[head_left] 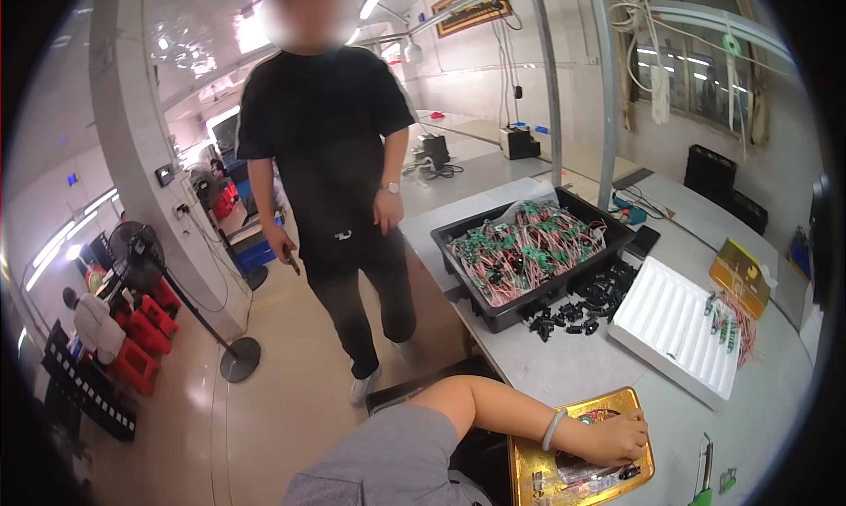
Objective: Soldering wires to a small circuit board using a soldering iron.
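My left hand [617, 435] lies on an open gold tin [529, 471] at the near edge of the grey worktable [582, 365]. Its fingers are bent down onto small parts inside, and I cannot tell if they grip any. A pale bangle sits on that wrist. The bare forearm runs back to a grey sleeve at the lower edge. My right hand is out of view. Beyond the tin lies a white ridged foam tray [670, 321] with a few red-wired parts at its right end.
A black tray [493, 316] full of green boards with red wires sits further back, with loose black parts [573, 312] beside it. A person in black [326, 145] stands in the aisle, facing me. A pedestal fan [137, 246] stands at left. Green-handled cutters [703, 475] lie near the tin.
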